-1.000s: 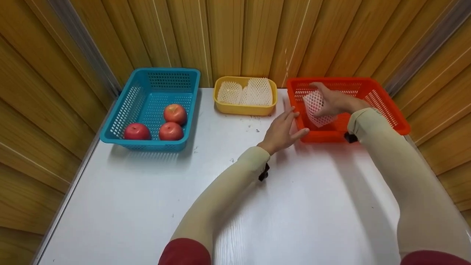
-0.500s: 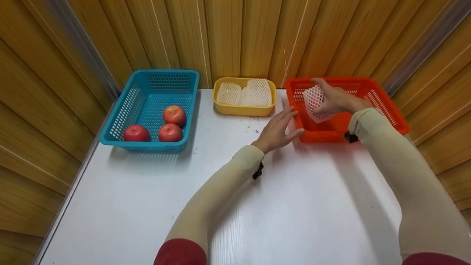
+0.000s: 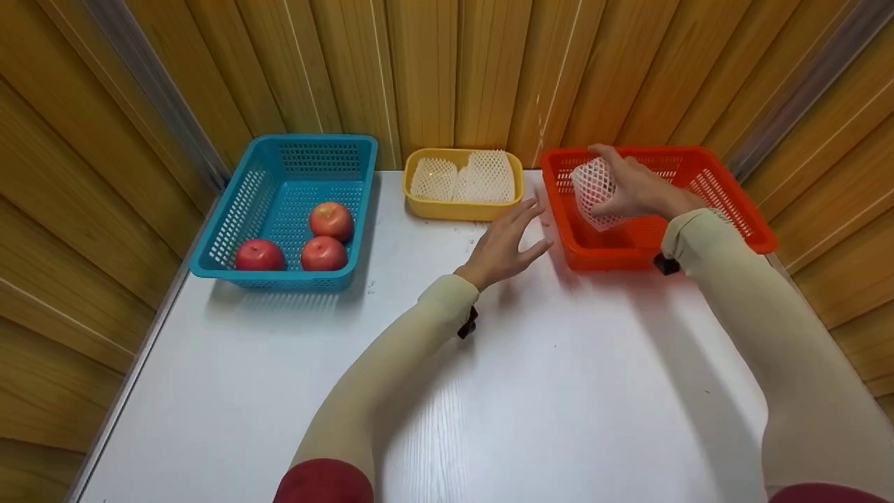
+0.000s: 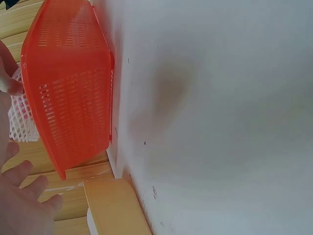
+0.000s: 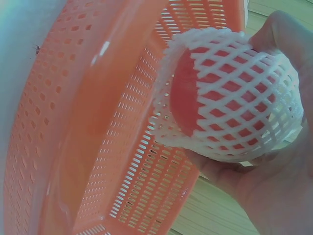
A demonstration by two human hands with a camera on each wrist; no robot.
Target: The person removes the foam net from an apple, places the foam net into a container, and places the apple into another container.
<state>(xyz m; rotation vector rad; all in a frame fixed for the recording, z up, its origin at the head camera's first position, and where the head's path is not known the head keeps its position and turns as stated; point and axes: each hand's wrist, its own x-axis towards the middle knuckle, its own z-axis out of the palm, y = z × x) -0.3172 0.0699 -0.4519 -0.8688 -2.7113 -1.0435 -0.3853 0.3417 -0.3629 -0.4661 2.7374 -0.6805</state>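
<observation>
My right hand (image 3: 637, 187) grips a red apple (image 5: 185, 100) wrapped in a white foam net (image 5: 239, 93), thumb on one side and fingers on the other. Hand and apple are over the left part of the red-orange basket (image 3: 607, 260). In the right wrist view, red skin shows bare at the net's open end. Left of that basket, my left hand (image 3: 497, 246) hovers above the white table, fingers spread and holding nothing. The left wrist view shows its fingertips (image 4: 36, 186) apart from the basket wall.
A yellow tray (image 3: 461, 211) with several white foam nets (image 3: 489, 178) stands at the back middle. To the left is a blue basket (image 3: 297, 183) with three red apples (image 3: 325, 253) at its near end. Wood-panelled walls (image 3: 426, 70) enclose the table (image 3: 531, 391).
My left hand has drawn away from the red-orange basket's edge, toward the left. The right hand has lifted the netted apple slightly, still over the basket.
</observation>
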